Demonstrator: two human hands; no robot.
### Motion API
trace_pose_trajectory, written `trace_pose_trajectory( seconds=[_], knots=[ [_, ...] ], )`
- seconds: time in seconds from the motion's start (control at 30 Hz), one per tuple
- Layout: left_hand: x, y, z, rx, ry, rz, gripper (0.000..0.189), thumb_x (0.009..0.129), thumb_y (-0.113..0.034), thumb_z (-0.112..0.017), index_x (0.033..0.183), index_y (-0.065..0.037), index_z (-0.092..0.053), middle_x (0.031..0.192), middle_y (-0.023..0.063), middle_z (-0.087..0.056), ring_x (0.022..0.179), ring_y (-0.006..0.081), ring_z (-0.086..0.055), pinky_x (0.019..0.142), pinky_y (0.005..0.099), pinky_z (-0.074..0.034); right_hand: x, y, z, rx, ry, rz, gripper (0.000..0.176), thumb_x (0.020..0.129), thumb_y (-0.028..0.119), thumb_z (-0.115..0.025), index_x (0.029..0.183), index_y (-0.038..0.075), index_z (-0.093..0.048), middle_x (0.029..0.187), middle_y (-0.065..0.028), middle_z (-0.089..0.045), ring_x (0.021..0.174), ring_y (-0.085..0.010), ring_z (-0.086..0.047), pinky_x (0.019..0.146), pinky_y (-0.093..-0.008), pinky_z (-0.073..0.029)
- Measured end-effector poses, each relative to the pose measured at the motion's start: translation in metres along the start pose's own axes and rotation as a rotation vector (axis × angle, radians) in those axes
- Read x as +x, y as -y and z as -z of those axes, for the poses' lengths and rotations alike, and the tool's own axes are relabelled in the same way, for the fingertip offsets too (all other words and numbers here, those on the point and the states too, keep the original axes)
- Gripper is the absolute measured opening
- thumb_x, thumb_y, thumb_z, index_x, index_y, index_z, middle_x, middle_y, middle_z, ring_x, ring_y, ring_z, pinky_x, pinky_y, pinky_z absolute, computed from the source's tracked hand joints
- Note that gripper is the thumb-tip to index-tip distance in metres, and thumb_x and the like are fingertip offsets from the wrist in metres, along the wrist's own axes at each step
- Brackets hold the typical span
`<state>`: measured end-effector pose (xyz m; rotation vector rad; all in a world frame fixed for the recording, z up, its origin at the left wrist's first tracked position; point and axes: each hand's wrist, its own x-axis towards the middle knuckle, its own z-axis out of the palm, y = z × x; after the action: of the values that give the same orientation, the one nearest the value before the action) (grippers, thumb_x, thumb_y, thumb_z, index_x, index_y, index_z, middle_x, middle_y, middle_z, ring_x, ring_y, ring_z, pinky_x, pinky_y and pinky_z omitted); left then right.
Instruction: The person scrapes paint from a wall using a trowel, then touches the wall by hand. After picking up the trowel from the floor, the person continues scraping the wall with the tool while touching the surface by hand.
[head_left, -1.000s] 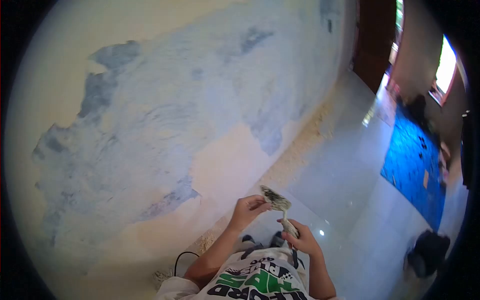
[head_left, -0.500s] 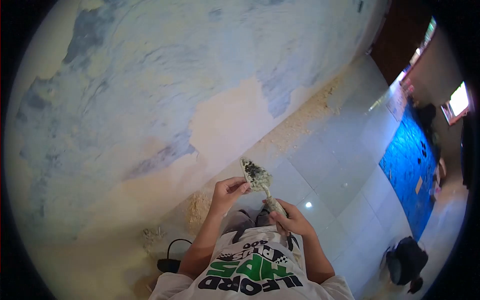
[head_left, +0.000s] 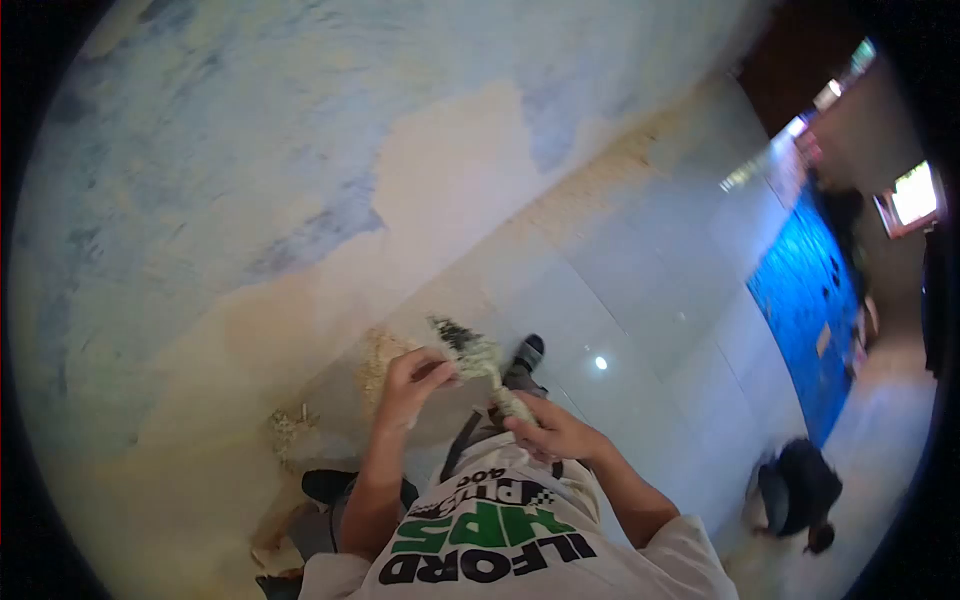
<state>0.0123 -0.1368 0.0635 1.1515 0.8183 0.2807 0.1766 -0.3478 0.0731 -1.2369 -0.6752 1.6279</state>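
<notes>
My right hand (head_left: 553,430) is wrapped round the handle of a trowel (head_left: 478,355) in front of my body. The trowel's pointed blade is coated in pale plaster, with dark patches near the tip. My left hand (head_left: 413,378) is closed at the blade's left edge, thumb and fingers pinched there. Motion blurs the blade and the left fingertips. Beyond the blade is the patchy wall (head_left: 450,165), whose blue-grey paint is peeled off to a pale layer in places.
Flaked debris (head_left: 380,365) lies along the wall's foot on the tiled floor (head_left: 650,290). A sandal-clad foot (head_left: 530,352) shows just past my hands. A blue tarp (head_left: 800,300) covers floor at the right. A dark rounded shape (head_left: 805,487), perhaps a person, is at lower right.
Both hands have shifted left with the trowel, still holding it. The view has tilted, and a foot now shows on the floor beyond my hands.
</notes>
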Motion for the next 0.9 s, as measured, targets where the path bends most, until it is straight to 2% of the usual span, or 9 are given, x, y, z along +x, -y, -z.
trace_pose_trajectory(
  seconds=[0.23,0.27,0.4,0.53,0.6,0.63,0.73,0.77,0.9],
  knots=[
    [-0.046,-0.027,-0.040,-0.016,0.075,0.011,0.005,0.093,-0.003,-0.072,0.091,0.001,-0.070,0.087,0.0061,-0.071,0.079,0.0144,-0.070,0.074,0.0337,-0.062,-0.073,0.036,-0.019,0.067,0.047,-0.072,0.043,0.110,0.036,-0.046,0.143,0.009,-0.046,0.064,0.0033,-0.045,0.045,-0.0070,-0.046,0.042,-0.0243,-0.041],
    [-0.044,0.035,0.011,-0.038,0.108,-0.024,0.006,0.093,-0.004,-0.072,0.090,0.001,-0.070,0.087,0.0063,-0.071,0.078,0.0144,-0.070,0.074,0.0333,-0.062,-0.038,-0.030,-0.049,0.035,0.030,-0.055,0.043,0.110,0.036,-0.046,0.143,0.009,-0.046,0.064,0.0033,-0.045,0.045,-0.0070,-0.046,0.042,-0.0243,-0.041],
    [-0.045,0.059,0.028,-0.027,0.188,-0.061,0.008,0.094,-0.006,-0.072,0.092,0.001,-0.070,0.087,0.0070,-0.071,0.078,0.0148,-0.070,0.075,0.0324,-0.062,-0.034,-0.058,-0.069,0.068,-0.023,0.000,0.039,0.110,0.034,-0.046,0.140,0.009,-0.048,0.062,0.0041,-0.044,0.043,-0.0062,-0.043,0.041,-0.0238,-0.039],
    [-0.042,0.035,0.000,-0.033,0.193,-0.079,0.010,0.095,-0.009,-0.072,0.100,0.000,-0.069,0.090,0.0052,-0.071,0.080,0.0144,-0.069,0.078,0.0325,-0.061,-0.043,-0.038,-0.072,0.124,-0.118,0.087,0.036,0.110,0.032,-0.046,0.136,0.006,-0.049,0.059,0.0045,-0.044,0.042,-0.0052,-0.043,0.040,-0.0239,-0.037],
    [-0.046,0.034,-0.018,-0.149,0.147,-0.116,0.029,0.099,-0.024,-0.069,0.116,0.000,-0.068,0.102,0.0091,-0.071,0.094,0.0180,-0.069,0.089,0.0364,-0.057,-0.044,-0.034,-0.078,0.163,-0.195,0.123,0.037,0.110,0.031,-0.046,0.136,0.005,-0.049,0.059,0.0044,-0.045,0.042,-0.0050,-0.043,0.040,-0.0237,-0.037],
    [-0.045,0.034,-0.030,-0.145,0.168,-0.116,0.029,0.099,-0.024,-0.069,0.116,0.000,-0.068,0.102,0.0091,-0.071,0.094,0.0180,-0.069,0.089,0.0364,-0.057,-0.046,-0.029,-0.076,0.209,-0.241,0.160,0.037,0.110,0.031,-0.046,0.136,0.004,-0.049,0.060,0.0043,-0.046,0.043,-0.0049,-0.043,0.040,-0.0235,-0.037],
    [-0.046,0.060,-0.060,-0.209,0.417,-0.027,0.048,0.108,-0.037,-0.052,0.135,0.002,-0.058,0.127,0.0101,-0.066,0.117,0.0180,-0.062,0.102,0.0378,-0.049,-0.052,-0.033,-0.067,0.183,-0.365,0.264,0.044,0.109,0.033,-0.050,0.141,0.003,-0.046,0.065,0.0027,-0.050,0.045,-0.0049,-0.045,0.042,-0.0230,-0.037],
    [-0.045,0.076,-0.062,-0.209,0.430,-0.021,0.048,0.108,-0.037,-0.052,0.135,0.002,-0.058,0.127,0.0101,-0.066,0.117,0.0180,-0.062,0.102,0.0378,-0.049,-0.052,-0.039,-0.066,0.117,-0.469,0.301,0.048,0.109,0.034,-0.050,0.144,0.002,-0.044,0.067,0.0025,-0.050,0.047,-0.0047,-0.046,0.043,-0.0227,-0.038],
    [-0.048,0.081,-0.118,-0.089,0.473,0.084,0.044,0.107,-0.031,-0.055,0.138,0.000,-0.057,0.127,0.0072,-0.066,0.119,0.0155,-0.059,0.105,0.0337,-0.045,-0.083,-0.041,-0.022,0.089,-0.450,0.224,0.058,0.107,0.040,-0.052,0.150,0.002,-0.040,0.074,-0.0008,-0.054,0.055,-0.0077,-0.051,0.051,-0.0252,-0.044]
  ],
)
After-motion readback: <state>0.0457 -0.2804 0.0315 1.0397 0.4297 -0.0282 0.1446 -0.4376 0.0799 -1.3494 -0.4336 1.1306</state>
